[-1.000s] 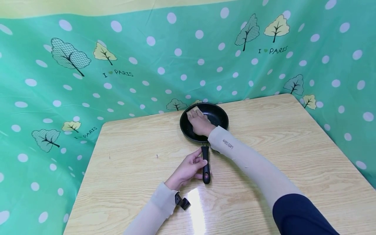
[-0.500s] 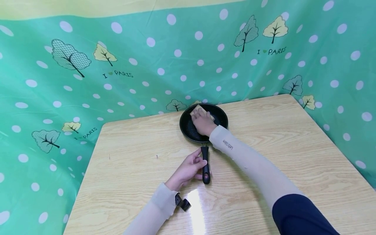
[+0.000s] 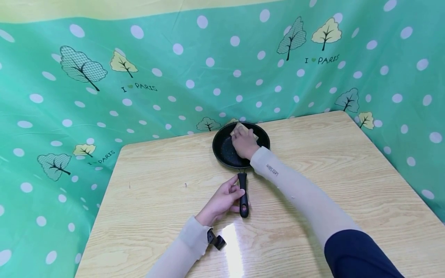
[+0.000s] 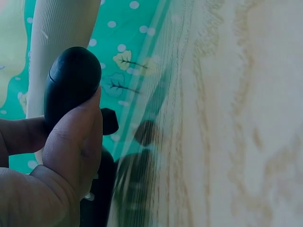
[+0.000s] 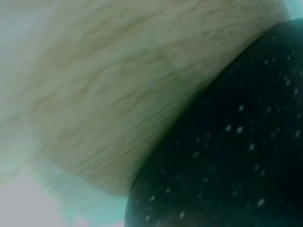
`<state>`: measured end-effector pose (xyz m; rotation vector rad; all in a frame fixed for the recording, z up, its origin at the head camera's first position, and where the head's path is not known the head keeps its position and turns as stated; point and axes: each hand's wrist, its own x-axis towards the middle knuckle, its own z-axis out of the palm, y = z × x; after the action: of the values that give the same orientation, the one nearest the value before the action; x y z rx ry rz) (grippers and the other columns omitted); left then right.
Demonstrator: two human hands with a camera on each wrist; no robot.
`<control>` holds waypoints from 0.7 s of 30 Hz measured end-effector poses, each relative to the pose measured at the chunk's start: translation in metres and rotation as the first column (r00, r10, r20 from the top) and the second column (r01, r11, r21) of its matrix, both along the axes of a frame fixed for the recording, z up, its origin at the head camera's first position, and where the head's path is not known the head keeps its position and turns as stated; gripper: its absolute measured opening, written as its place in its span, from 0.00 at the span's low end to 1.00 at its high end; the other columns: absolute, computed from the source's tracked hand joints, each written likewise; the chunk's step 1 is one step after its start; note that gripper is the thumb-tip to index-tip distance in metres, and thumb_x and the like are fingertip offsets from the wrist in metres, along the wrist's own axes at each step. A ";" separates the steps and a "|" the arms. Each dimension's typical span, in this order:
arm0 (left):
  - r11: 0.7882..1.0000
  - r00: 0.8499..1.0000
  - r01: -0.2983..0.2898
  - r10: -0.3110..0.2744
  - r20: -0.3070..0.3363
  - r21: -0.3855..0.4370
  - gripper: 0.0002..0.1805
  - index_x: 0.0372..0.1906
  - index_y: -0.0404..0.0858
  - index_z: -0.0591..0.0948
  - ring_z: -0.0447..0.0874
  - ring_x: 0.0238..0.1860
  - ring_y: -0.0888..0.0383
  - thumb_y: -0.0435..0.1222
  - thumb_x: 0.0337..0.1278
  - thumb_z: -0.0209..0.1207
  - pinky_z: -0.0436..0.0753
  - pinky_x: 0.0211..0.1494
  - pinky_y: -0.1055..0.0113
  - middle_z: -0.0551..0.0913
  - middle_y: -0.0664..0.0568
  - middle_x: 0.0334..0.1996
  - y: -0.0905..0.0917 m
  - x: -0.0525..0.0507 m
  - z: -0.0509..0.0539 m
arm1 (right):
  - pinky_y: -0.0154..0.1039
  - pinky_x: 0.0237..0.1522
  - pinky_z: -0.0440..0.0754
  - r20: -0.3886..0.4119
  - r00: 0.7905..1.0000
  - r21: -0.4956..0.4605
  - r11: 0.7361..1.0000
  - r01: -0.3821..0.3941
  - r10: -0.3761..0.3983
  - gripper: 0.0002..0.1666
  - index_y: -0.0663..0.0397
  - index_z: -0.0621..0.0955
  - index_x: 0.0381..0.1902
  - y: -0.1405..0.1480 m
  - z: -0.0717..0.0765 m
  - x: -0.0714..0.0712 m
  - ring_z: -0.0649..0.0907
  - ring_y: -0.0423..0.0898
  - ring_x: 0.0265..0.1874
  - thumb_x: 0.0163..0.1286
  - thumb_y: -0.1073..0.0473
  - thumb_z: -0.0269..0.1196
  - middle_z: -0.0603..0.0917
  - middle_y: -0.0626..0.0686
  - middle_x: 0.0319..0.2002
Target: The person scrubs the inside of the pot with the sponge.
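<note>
- While the left hand [image 3: 224, 199] holds the straight black plastic-looking handle [image 3: 243, 193] just below frame centre in the head view, the right hand [image 3: 244, 144] works above it, inside a round black frying pan with pale specks [image 3: 227, 152].
- Pan location: just right of frame centre, on the pale wood-grain tabletop [image 3: 156, 173], near its back edge. Overhang: can't tell.
- Left grip: narrow, thumb on the handle, fingers around the far side.
- Right grip: fingers on a thin tan pad [image 3: 239, 125], corners showing past them. Pinched or only pressed, can't tell; right wrist view misses the fingers.
- Risk: pan swivels or rocks. Likely cause: hard off-centre press against a light handle hold.
- Risk: pan slides back into the green dotted curtain [image 3: 194, 46]. Cause would be forward push beating the left grip.
- Risk: pad skids loose, if only fingertip pressure holds it.
- Risk: pale grey sleeve [image 3: 302, 189] drags on the near-right rim, its cuff being right there.
</note>
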<state>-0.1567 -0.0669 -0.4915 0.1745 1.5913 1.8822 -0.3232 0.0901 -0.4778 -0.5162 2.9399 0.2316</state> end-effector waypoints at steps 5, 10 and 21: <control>1.000 1.000 0.000 0.000 0.008 0.009 0.40 0.86 0.38 0.47 0.88 0.34 0.55 0.24 0.79 0.49 0.94 0.38 0.58 0.78 0.48 0.40 0.000 0.000 -0.001 | 0.69 0.75 0.60 -0.001 1.000 0.059 0.998 0.005 -0.005 0.31 0.60 0.67 0.80 0.006 0.001 0.001 0.54 0.61 0.80 0.83 0.62 0.54 0.58 0.63 0.82; 1.000 1.000 0.001 -0.001 0.008 0.012 0.40 0.86 0.38 0.47 0.88 0.36 0.52 0.24 0.79 0.49 0.94 0.39 0.57 0.78 0.47 0.40 0.001 0.001 -0.001 | 0.70 0.75 0.60 -0.006 1.000 0.121 0.993 0.004 -0.003 0.31 0.61 0.67 0.80 0.010 0.003 0.002 0.54 0.61 0.80 0.84 0.61 0.53 0.58 0.63 0.82; 1.000 1.000 -0.009 0.009 0.012 0.006 0.40 0.86 0.36 0.46 0.88 0.36 0.51 0.24 0.79 0.48 0.94 0.38 0.58 0.77 0.47 0.41 0.000 0.000 0.001 | 0.70 0.70 0.66 -0.054 0.998 0.256 0.967 -0.014 0.029 0.26 0.63 0.73 0.75 0.015 0.004 0.009 0.59 0.63 0.76 0.85 0.61 0.48 0.66 0.66 0.78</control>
<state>-0.1565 -0.0667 -0.4904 0.1581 1.5810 1.8916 -0.3143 0.1052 -0.4736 -0.5108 2.8976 0.6278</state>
